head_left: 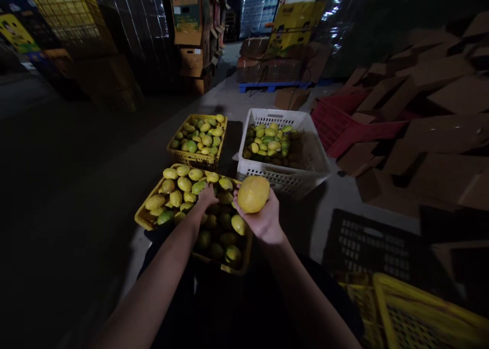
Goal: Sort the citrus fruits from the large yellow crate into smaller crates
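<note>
My right hand is closed around a large yellow lemon, held up over the right edge of the near yellow crate. My left hand reaches into that crate, its thumb and fingers apart, close beside a greenish lemon. Nothing shows in its grasp, though the fingertips are partly hidden. Yellow and green lemons fill the crate, and its near right part lies in shadow. One yellow lemon lies just below my right hand.
Behind stand a smaller yellow crate of lemons and a white crate partly filled with lemons. A red crate and heaped cardboard lie at right. Another yellow crate is at lower right. Stacked boxes rise behind.
</note>
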`<action>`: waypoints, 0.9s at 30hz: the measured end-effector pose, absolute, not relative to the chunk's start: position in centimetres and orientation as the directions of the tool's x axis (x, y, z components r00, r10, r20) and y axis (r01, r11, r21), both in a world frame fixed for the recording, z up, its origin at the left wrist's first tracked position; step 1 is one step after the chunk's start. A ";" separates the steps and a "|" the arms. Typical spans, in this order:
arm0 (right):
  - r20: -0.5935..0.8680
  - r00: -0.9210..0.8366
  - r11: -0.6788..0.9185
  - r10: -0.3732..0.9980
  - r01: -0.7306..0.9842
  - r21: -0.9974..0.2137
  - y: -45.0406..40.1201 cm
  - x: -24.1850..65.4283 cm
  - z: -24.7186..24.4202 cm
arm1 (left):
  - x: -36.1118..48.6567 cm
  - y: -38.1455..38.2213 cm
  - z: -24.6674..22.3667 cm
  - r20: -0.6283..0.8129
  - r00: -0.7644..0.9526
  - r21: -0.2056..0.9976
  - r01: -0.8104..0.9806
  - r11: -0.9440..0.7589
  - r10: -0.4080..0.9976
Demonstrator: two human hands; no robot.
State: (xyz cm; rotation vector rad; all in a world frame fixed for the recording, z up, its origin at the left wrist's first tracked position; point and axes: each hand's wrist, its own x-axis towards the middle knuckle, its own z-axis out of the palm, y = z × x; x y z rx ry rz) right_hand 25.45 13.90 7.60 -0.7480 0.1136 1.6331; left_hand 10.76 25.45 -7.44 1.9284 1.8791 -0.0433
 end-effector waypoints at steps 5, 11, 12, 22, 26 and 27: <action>-0.577 0.025 -0.220 0.816 -0.910 -0.350 13.8 24.9 8.3 | 10.8 26.0 -7.3 -0.231 -0.002 0.383 0.919 0.093 0.973; -0.517 0.023 -0.203 0.856 -0.903 -0.378 13.9 25.5 7.7 | 10.2 29.4 -7.0 -0.195 0.049 0.478 0.877 0.051 0.980; -0.513 0.029 -0.200 0.858 -0.901 -0.385 14.0 25.6 7.7 | 10.1 29.9 -7.0 -0.197 0.052 0.488 0.872 0.052 0.979; -0.503 0.028 -0.168 0.864 -0.925 -0.340 15.5 26.6 6.7 | 9.0 29.9 -6.9 -0.065 0.048 0.629 0.778 0.003 0.997; -0.532 0.022 -0.188 0.847 -0.923 -0.337 16.0 26.4 7.2 | 9.2 30.1 -3.4 0.031 0.024 0.838 0.544 -0.039 0.999; -0.542 0.024 -0.193 0.840 -0.921 -0.339 16.1 26.2 7.6 | 9.2 30.1 -2.2 0.025 -0.005 0.919 0.393 -0.021 1.000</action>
